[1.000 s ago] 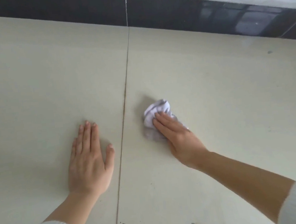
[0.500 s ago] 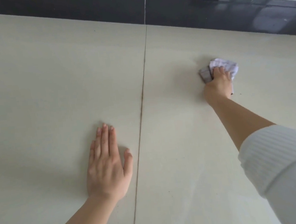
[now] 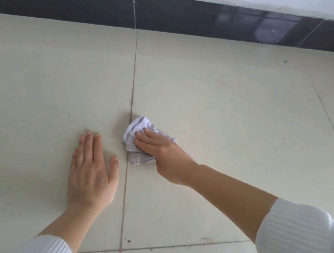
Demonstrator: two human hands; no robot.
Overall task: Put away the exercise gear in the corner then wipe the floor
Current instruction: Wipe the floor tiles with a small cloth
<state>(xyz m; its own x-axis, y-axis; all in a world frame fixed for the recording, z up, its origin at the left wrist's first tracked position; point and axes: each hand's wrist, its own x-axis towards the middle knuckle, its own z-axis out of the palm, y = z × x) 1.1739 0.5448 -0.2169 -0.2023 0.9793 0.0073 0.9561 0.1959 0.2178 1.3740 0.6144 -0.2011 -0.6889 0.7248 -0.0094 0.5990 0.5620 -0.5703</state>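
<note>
Two hands rest on the pale tiled floor (image 3: 234, 132). The left hand (image 3: 91, 172) lies flat with its fingers straight and together, holding nothing, apparently as a prop. The right hand (image 3: 164, 153) presses a crumpled white cloth (image 3: 131, 139) with fairly straight fingers laid on top. The cloth sits on the grout line (image 3: 133, 88) between two tiles, just beside the left thumb. It looks soft, light and limp, so it will likely bunch and slide easily. Pressing its middle under a flat palm should hold it spread.
</note>
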